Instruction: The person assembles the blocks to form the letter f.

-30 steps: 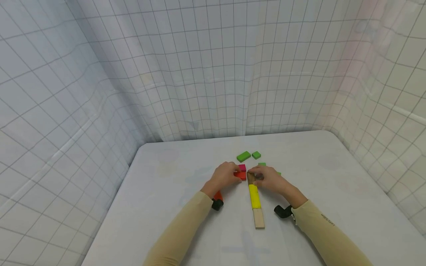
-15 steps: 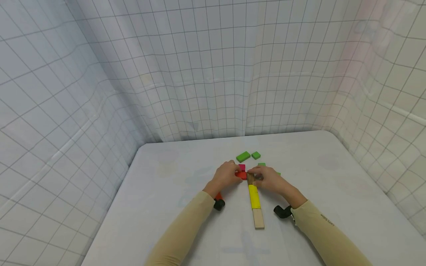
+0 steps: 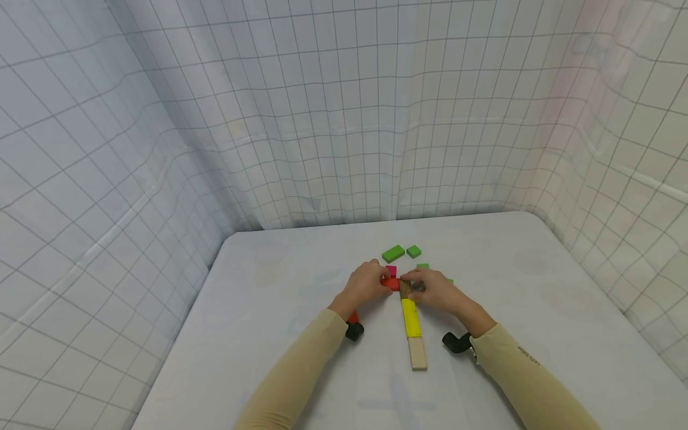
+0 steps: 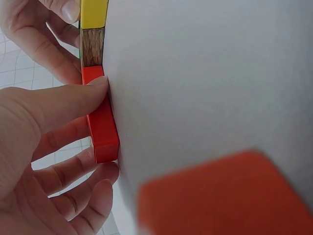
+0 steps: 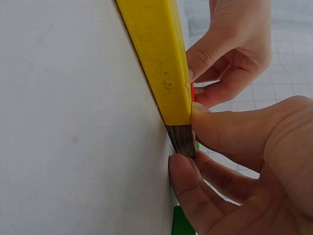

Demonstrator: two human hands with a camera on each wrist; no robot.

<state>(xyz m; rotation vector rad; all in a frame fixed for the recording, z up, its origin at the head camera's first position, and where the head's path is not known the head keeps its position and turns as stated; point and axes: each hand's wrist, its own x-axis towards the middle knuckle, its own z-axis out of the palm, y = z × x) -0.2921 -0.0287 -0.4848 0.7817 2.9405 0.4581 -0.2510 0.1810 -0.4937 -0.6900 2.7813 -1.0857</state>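
My left hand (image 3: 361, 288) pinches a red block (image 4: 103, 128), its thumb on the near side and fingers behind. The red block's end meets a short dark brown block (image 4: 93, 47), at about a right angle in the head view. My right hand (image 3: 438, 291) pinches the brown block between thumb and fingers; its thumb also touches the edge of the yellow block (image 5: 161, 63). A pale wooden block (image 3: 417, 353) continues that row toward me. Just behind the red block lies a pink block (image 3: 391, 272), partly hidden by my left fingers.
Two green blocks, a long one (image 3: 393, 254) and a small one (image 3: 414, 251), lie farther back. More green pieces peek out behind my right hand. An orange-red object (image 4: 220, 196) is blurred near the left wrist camera. Grid-patterned curtains surround the white table (image 3: 258, 334).
My left hand has shifted slightly right with the red block, closing the small gap to the dark brown block. My right hand and the row of blocks have barely moved.
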